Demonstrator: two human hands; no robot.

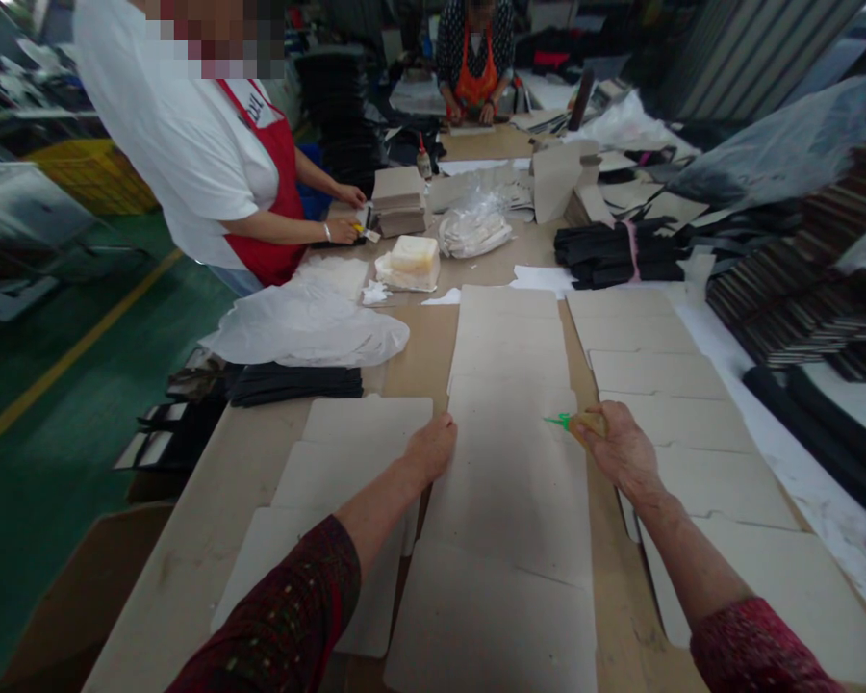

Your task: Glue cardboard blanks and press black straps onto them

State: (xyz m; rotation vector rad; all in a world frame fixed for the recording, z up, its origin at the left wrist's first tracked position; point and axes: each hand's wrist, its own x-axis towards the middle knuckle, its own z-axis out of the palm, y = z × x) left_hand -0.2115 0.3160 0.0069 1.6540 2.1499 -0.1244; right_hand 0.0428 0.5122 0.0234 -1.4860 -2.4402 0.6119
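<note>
My left hand (430,448) rests knuckles-up on the left edge of the middle row of grey cardboard sheets (509,481), its fingers curled under and hidden. My right hand (617,445) pinches a small tan tool with a green tip (573,422) at the right edge of the same row. More overlapping sheets lie in a left row (346,452) and a right row (664,385) on the brown table (223,500).
A person in a white shirt and red apron (216,144) works at the far left beside a stack of boards (398,202). Another person in an orange apron (474,58) stands at the far end. Black bundles (613,252), plastic bags (303,327) and dark stacks (801,298) crowd the table.
</note>
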